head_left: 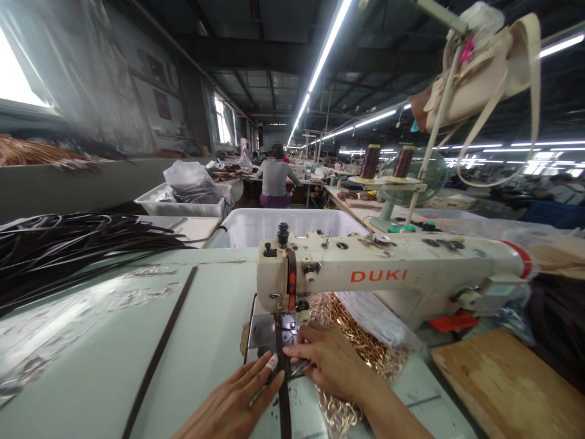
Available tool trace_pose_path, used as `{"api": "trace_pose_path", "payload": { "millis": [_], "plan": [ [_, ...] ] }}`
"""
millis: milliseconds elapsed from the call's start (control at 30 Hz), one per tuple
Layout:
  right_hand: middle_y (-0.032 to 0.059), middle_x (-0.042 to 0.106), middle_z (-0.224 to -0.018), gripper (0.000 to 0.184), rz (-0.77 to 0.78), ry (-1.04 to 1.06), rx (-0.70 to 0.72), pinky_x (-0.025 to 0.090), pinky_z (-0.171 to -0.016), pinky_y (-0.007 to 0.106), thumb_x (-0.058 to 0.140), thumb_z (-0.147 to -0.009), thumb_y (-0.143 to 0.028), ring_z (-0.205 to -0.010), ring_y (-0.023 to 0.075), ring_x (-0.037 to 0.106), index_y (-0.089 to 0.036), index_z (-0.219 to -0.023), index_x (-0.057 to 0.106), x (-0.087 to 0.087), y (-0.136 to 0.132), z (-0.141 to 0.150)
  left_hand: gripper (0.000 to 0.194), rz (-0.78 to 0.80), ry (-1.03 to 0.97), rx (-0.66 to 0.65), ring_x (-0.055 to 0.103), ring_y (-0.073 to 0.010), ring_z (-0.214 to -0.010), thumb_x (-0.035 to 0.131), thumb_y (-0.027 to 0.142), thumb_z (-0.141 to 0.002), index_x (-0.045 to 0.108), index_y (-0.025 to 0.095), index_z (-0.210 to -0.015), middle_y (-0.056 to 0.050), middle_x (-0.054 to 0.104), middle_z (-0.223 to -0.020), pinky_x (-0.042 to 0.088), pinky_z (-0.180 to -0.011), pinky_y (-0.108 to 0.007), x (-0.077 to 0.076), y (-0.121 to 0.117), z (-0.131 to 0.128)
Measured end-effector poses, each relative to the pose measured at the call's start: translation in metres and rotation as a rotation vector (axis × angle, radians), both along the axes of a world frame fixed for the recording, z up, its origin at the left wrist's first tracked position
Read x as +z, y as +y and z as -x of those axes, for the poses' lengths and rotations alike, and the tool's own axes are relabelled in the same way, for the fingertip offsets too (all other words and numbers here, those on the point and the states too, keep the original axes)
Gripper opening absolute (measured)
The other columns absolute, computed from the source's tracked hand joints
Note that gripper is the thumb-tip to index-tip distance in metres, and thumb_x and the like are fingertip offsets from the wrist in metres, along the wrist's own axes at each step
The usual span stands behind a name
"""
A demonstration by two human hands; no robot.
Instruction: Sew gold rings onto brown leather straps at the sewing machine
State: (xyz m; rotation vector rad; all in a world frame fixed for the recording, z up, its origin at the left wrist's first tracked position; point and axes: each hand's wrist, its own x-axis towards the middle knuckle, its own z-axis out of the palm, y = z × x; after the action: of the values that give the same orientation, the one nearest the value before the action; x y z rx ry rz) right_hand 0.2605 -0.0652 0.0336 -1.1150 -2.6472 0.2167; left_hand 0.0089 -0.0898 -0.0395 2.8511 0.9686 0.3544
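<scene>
Both hands lie flat and open on a dark leather strap [284,390], pinning it to the sewing-machine table [205,341] without closing around it. The left hand [233,399] presses down at the strap's left edge, its fingertips [269,366] touching the strap, one of them wrapped in pale tape. The right hand [331,360] rests on the strap's right side, fingers pointing left toward the needle area, just in front of the presser foot [280,323]. The strap runs from the near edge of the table straight up under the foot.

Just right of the right hand, a heap of gold chain [365,341] spills across the table under the arm of the cream DUKI sewing machine [388,271]. A second dark strap [158,353] lies diagonally on the table's left half, well apart from the hands. A bundle of black straps [68,250] fans over the table's far left corner. A wooden board [507,384] sits at the right edge. Behind the machine stand a white plastic bin [256,225], two thread spools [386,161] and a green fan [429,177]. A beige handbag [479,73] hangs overhead at upper right. Farther back, a seated person [275,180] works at another table.
</scene>
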Motion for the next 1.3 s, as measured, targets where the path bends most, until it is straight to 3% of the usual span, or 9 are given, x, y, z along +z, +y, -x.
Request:
{"api": "trace_pose_path", "payload": {
  "millis": [133,200,433,500,667,900,1133,1200,1300],
  "plan": [
    [-0.0012,0.063,-0.099,0.029,-0.002,0.012,0.002,0.040,-0.079,0.028,0.058,-0.089,-0.024,-0.098,0.0181,0.054,-0.036,-0.114,0.064,-0.001,0.000,-0.001,0.059,0.026,0.000,0.001,0.027,-0.0286,-0.137,0.041,0.028,-0.097,0.011,0.034,-0.147,-0.004,0.028,-0.150,0.036,-0.107,-0.046,-0.007,0.002,0.001],
    [-0.0012,0.063,-0.098,0.029,0.002,0.019,0.001,0.040,-0.078,0.028,0.058,-0.088,-0.023,-0.097,0.0183,0.054,-0.036,-0.114,0.064,-0.002,0.000,-0.001,0.060,0.040,-0.010,-0.014,0.027,-0.0294,-0.136,0.042,0.029,-0.097,0.011,0.033,-0.147,-0.004,0.027,-0.150,0.036,-0.108,-0.047,-0.002,0.001,0.001],
    [-0.0014,0.063,-0.098,0.027,0.003,0.047,0.014,0.038,-0.076,0.029,0.057,-0.090,-0.024,-0.096,0.0182,0.054,-0.037,-0.113,0.064,-0.002,-0.001,0.000,0.065,0.129,0.089,0.055,0.032,-0.0296,-0.134,0.057,0.042,-0.090,0.030,0.023,-0.145,-0.013,0.030,-0.147,0.035,-0.107,-0.044,0.069,-0.024,-0.013],
    [-0.0014,0.062,-0.097,0.024,-0.003,0.055,0.019,0.037,-0.075,0.028,0.056,-0.091,-0.026,-0.096,0.0179,0.054,-0.036,-0.112,0.065,0.000,-0.001,0.001,0.070,0.153,0.116,0.088,0.032,-0.0309,-0.134,0.061,0.047,-0.086,0.032,0.020,-0.144,-0.015,0.029,-0.146,0.035,-0.107,-0.046,0.078,-0.028,-0.016],
    [-0.0016,0.062,-0.096,0.024,-0.005,0.042,0.016,0.037,-0.074,0.028,0.056,-0.091,-0.026,-0.095,0.0173,0.054,-0.036,-0.111,0.065,0.002,-0.001,0.000,0.069,0.182,0.107,0.037,0.032,-0.0327,-0.133,0.061,0.038,-0.085,0.031,0.020,-0.145,-0.015,0.027,-0.146,0.036,-0.106,-0.047,0.067,-0.024,-0.013],
    [-0.0040,0.063,-0.097,0.027,-0.010,0.060,-0.012,0.036,-0.077,0.027,0.059,-0.088,-0.024,-0.096,0.0164,0.055,-0.039,-0.110,0.064,-0.004,0.002,-0.001,0.061,0.026,-0.029,0.045,0.031,-0.0270,-0.136,0.048,0.021,-0.092,0.024,0.027,-0.147,-0.007,0.032,-0.148,0.033,-0.110,-0.043,0.067,-0.029,-0.012],
    [-0.0031,0.065,-0.089,0.025,0.011,0.146,-0.134,0.038,-0.076,0.023,0.060,-0.074,-0.012,-0.088,0.0146,0.057,-0.026,-0.093,0.068,-0.011,0.011,-0.006,0.064,0.033,0.029,0.004,0.030,-0.0306,-0.136,0.051,0.035,-0.089,0.026,0.025,-0.147,-0.008,0.029,-0.150,0.037,-0.108,-0.045,0.020,-0.009,-0.006],
    [-0.0029,0.065,-0.086,0.022,0.003,0.142,-0.189,0.038,-0.074,0.022,0.058,-0.072,-0.011,-0.086,0.0144,0.058,-0.024,-0.086,0.067,-0.010,0.016,-0.012,0.064,0.054,0.047,0.029,0.029,-0.0298,-0.137,0.051,0.036,-0.089,0.028,0.024,-0.147,-0.008,0.029,-0.150,0.035,-0.109,-0.045,0.024,-0.010,-0.007],
    [-0.0012,0.066,-0.086,0.018,-0.022,0.133,-0.272,0.038,-0.074,0.023,0.055,-0.074,-0.012,-0.086,0.0153,0.058,-0.022,-0.083,0.066,-0.007,0.025,-0.020,0.068,0.132,0.082,0.026,0.032,-0.0307,-0.136,0.056,0.039,-0.085,0.031,0.020,-0.145,-0.011,0.031,-0.149,0.034,-0.110,-0.043,0.050,-0.021,-0.010]
  ]
}}
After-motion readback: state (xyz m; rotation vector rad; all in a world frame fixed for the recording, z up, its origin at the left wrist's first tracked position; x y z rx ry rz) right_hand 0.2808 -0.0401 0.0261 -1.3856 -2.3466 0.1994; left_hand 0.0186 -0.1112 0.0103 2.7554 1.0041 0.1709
